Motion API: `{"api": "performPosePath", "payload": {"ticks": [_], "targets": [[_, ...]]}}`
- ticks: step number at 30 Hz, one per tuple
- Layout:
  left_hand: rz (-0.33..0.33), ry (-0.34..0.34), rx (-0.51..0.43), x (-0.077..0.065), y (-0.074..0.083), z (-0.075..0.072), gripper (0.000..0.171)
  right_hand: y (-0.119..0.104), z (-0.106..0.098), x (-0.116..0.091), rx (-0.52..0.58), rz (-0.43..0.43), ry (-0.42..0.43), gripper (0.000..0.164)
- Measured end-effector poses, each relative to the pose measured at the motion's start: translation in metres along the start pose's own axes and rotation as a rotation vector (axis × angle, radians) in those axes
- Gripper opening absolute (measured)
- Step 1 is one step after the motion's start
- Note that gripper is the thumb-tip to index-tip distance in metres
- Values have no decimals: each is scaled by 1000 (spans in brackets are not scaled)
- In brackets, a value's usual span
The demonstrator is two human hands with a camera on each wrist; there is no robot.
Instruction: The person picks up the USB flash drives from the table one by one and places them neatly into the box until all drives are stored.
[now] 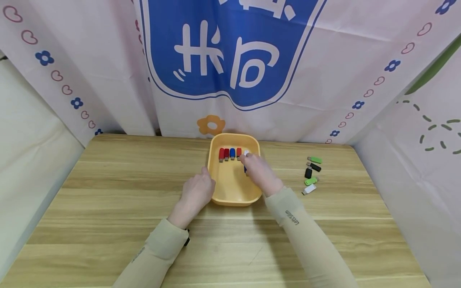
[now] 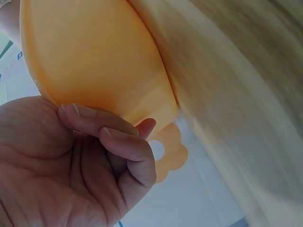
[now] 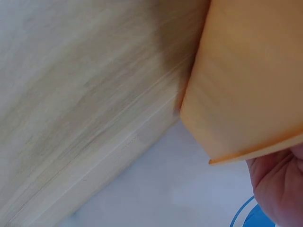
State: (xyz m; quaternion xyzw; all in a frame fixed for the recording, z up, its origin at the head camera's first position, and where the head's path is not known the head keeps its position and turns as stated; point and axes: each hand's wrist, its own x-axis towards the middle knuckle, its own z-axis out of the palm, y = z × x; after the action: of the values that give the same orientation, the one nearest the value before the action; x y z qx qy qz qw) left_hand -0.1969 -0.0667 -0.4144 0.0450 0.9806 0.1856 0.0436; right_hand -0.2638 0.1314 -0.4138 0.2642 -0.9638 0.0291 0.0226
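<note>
A yellow plastic tray (image 1: 235, 201) stands on the table. My left hand (image 1: 197, 187) grips its left wall at the rim; in the left wrist view the fingers are curled against the outside. Inside, near the far end, a red USB stick (image 1: 221, 155), a dark red one (image 1: 226, 154), a blue one (image 1: 232, 154) and another red one (image 1: 239, 153) lie side by side. At the right end of this row my right hand (image 1: 260, 171) pinches a white USB stick (image 1: 246, 152), partly hidden by the fingers. Something blue (image 1: 245, 169) shows beneath that hand, mostly covered.
Right of the tray, on the wooden table (image 1: 137, 192), lie a green USB stick (image 1: 315, 160), a black one (image 1: 314, 167), a shorter black one (image 1: 308, 173), another green one (image 1: 311, 181) and a white one (image 1: 309, 189). A printed curtain (image 1: 306, 116) hangs behind the table.
</note>
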Motion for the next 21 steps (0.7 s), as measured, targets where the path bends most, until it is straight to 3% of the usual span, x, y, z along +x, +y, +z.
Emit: {"api": "performPosePath", "payload": {"ticks": [21], "targets": [[-5, -12, -18, 0, 0, 0, 34, -5, 8, -3, -160, -16, 57, 20]]}}
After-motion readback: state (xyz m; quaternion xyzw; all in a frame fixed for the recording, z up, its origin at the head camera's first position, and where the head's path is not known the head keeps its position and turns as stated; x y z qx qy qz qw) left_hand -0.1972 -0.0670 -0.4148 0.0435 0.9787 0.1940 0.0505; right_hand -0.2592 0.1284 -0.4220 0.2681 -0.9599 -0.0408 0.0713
